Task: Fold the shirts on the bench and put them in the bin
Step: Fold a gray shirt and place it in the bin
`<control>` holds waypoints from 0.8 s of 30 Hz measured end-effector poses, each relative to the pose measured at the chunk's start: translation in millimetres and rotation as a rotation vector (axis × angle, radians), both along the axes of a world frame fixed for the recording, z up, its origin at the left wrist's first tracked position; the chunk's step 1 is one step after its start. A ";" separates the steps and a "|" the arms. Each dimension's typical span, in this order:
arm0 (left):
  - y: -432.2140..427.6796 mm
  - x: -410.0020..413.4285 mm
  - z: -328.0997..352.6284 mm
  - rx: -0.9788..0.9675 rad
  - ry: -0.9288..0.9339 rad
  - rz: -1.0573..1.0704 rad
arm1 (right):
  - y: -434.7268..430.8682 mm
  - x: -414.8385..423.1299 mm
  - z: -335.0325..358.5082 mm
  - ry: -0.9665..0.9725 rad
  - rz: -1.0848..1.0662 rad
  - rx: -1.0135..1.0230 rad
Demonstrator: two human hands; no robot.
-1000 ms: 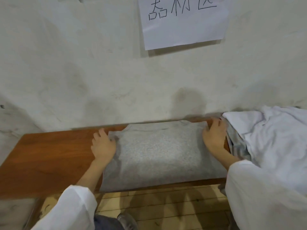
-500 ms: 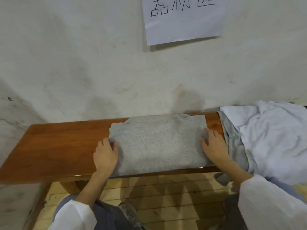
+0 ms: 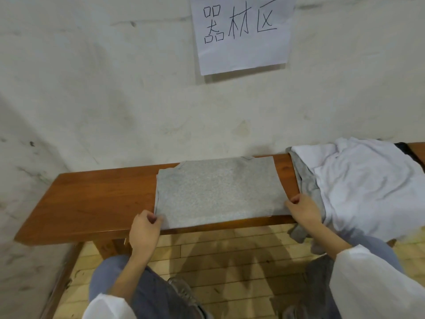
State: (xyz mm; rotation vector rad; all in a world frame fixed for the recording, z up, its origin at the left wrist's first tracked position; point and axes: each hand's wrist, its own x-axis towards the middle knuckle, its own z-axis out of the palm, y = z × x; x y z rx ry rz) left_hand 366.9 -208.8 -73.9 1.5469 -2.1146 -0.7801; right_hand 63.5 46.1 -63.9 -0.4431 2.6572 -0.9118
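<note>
Pinching the shirt [image 3: 218,189] by its near corners, your left hand [image 3: 143,229], right hand [image 3: 304,209] — soft, floppy, lift evenly.

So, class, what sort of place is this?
Probably a plain storage or equipment room: a handwritten paper sign on a scuffed wall, a wooden bench against it, and shirts heaped there.
</note>
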 end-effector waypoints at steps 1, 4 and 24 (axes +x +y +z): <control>1.6 0.5 -1.0 0.010 -0.009 0.007 | -0.2 0.8 -0.4 -0.007 -0.007 -0.016; 4.4 -1.9 0.4 0.025 -0.029 0.034 | -2.5 4.7 4.5 0.001 -0.020 -0.138; 7.5 35.2 -10.7 0.023 0.047 -0.087 | 15.0 3.4 -3.9 0.042 0.224 -0.103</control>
